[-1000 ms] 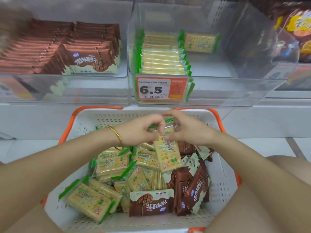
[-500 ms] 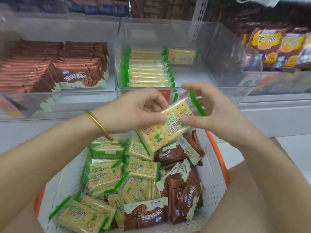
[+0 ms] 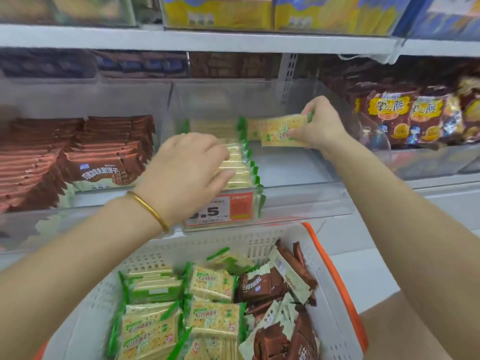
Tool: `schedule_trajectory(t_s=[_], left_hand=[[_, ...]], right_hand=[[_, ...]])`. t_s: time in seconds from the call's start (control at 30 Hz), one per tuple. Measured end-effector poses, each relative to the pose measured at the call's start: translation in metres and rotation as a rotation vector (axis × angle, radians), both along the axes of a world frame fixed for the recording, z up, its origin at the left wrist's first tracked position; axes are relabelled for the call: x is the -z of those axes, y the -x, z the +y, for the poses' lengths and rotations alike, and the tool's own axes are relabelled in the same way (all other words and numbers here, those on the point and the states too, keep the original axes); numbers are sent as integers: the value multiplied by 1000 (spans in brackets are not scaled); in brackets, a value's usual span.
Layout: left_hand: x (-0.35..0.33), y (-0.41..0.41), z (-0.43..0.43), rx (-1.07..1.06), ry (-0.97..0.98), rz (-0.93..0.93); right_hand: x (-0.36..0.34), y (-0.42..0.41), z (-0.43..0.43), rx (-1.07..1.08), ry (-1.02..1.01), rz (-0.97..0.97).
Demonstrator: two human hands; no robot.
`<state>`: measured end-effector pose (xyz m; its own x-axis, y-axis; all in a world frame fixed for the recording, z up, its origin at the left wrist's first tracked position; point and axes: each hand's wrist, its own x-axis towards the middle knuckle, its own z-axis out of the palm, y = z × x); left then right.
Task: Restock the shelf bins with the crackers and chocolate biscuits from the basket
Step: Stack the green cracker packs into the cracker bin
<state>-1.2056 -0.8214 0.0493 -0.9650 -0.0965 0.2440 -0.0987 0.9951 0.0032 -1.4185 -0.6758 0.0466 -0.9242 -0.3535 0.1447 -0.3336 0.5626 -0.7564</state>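
The cracker pack (image 3: 281,132) has gone up from over the basket (image 3: 335,294) and is now inside the clear bin (image 3: 298,201) on the shelf. Both grips have moved up with it and come apart.

The right grip (image 3: 320,126) pinches the pack by its right end, thumb under and fingers on top. The pack hangs in the air with its face toward us and its long side going left to right. Just behind it, another pack (image 3: 253,127) lies at the back of the bin.

The left grip (image 3: 184,170) holds the row of crackers (image 3: 237,165) at the left of the same bin, fingers bent over the top and thumb on the front pack.

What matters most is that the bare bin floor lies right under the held pack, to the right of the row. The pack already points the same way as the ones in the row. So I think the right grip, the nearer one, only has to go down. Many crackers and chocolate biscuits (image 3: 272,284) wait in the basket.
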Motion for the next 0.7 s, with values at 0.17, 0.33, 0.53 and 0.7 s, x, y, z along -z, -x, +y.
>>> schedule_trajectory(t_s=[0.17, 0.33, 0.53, 0.7], left_hand=[[12, -1, -2, -15, 124, 6], [18, 0, -1, 19, 142, 53], [19, 3, -3, 23, 143, 39], [20, 3, -3, 33, 149, 70]], right_hand=[[25, 41, -38, -81, -274, -12], [36, 61, -56, -8, -393, 111], [51, 72, -68, 167, -358, 7], [54, 73, -69, 168, -342, -137]])
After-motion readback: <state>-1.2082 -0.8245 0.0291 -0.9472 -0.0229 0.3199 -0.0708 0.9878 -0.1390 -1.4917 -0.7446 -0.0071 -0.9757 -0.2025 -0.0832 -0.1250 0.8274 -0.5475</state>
